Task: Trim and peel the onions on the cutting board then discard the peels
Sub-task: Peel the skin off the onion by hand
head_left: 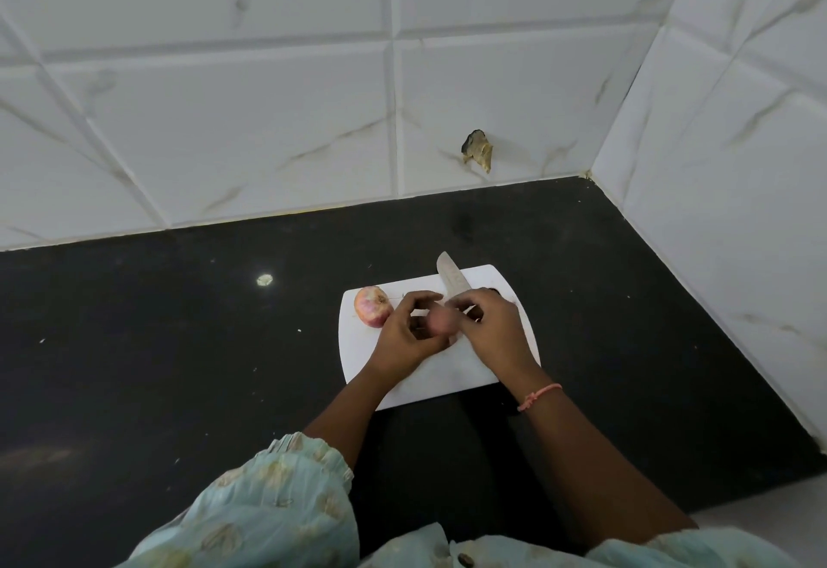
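A white cutting board lies on the black counter. My left hand holds a small pinkish onion over the board's middle. My right hand is at the onion's right side, its fingertips pinching at the skin. A second onion, pink with papery skin, sits at the board's far left corner, just left of my left hand. A knife lies at the board's far edge, blade pointing away, its handle hidden under my right hand.
The black counter spreads wide to the left and runs into a tiled wall corner at the back right. A chipped hole marks the back wall tile. The counter's front edge shows at bottom right.
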A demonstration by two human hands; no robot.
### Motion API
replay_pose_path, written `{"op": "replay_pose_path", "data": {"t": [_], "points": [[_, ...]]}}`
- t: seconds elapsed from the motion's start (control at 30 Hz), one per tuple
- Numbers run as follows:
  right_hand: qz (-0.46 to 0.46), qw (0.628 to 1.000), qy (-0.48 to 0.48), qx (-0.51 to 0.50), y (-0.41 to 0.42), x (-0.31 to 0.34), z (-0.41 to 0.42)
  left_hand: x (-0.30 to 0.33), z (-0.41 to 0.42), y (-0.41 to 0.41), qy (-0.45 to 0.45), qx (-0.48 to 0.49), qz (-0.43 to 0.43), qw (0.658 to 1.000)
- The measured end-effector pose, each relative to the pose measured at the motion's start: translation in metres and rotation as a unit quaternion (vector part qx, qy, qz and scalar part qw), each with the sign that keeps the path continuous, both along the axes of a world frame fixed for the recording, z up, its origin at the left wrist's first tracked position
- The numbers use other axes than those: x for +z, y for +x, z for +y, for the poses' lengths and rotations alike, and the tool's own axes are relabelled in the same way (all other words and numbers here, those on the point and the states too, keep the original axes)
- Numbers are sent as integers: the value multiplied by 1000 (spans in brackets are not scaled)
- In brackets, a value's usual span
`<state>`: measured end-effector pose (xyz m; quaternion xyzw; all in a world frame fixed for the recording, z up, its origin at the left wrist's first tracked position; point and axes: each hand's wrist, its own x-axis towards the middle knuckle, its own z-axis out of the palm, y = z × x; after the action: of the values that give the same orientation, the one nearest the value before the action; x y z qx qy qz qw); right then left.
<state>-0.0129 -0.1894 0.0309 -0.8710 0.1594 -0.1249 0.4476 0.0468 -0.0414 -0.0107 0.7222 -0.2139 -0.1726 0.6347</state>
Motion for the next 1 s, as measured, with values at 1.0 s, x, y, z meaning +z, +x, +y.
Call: {"op": "replay_pose_path", "data": {"t": [1.0], "points": [[-32,996,-53,-71,-18,1,-12,-3,-7,-3,31,41,17,999]]}}
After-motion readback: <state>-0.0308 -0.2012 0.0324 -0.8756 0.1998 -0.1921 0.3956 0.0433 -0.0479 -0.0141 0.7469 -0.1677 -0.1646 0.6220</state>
